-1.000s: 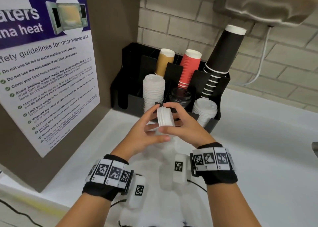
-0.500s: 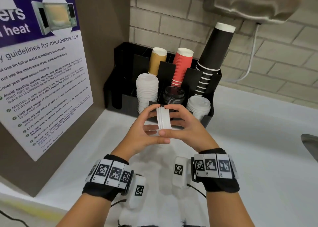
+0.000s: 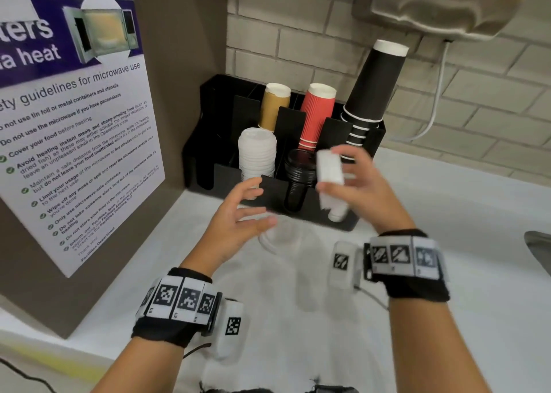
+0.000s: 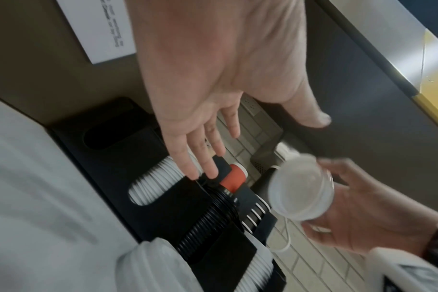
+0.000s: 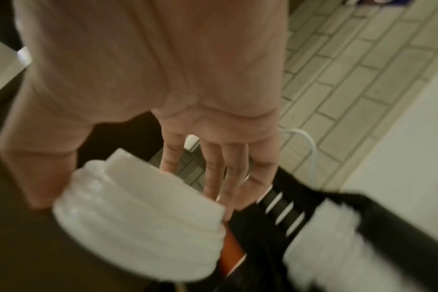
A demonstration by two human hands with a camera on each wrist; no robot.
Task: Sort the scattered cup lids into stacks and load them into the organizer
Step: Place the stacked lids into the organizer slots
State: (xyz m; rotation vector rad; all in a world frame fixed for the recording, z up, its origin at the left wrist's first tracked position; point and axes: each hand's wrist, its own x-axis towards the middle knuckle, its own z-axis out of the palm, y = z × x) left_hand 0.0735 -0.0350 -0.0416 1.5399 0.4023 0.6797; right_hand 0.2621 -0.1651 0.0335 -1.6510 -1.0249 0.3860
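My right hand (image 3: 334, 173) pinches a short stack of white lids (image 3: 327, 163) on edge between thumb and fingers, just above the organizer's front right slot. That slot holds more white lids (image 3: 337, 212). My left hand (image 3: 262, 203) hovers empty, fingers spread, in front of the black organizer (image 3: 208, 142). A tall white lid stack (image 3: 258, 154) fills the front left slot and black lids (image 3: 299, 170) the middle one. The left wrist view shows the open left hand (image 4: 203, 164) and the held lids (image 4: 301, 189). In the blurred right wrist view the held lids (image 5: 138, 213) sit between thumb and fingers.
Tan (image 3: 275, 106), red (image 3: 317, 115) and black (image 3: 372, 88) paper cups stand upside down in the back slots. A faint round lid (image 3: 278, 239) lies on the white counter (image 3: 447, 198). A poster panel (image 3: 74, 124) walls the left; a metal dispenser (image 3: 447, 2) hangs above right.
Both hands held the lid stack before; now the left hand has let go and drawn back to the left. The right hand has carried the stack right, over the front right slot.
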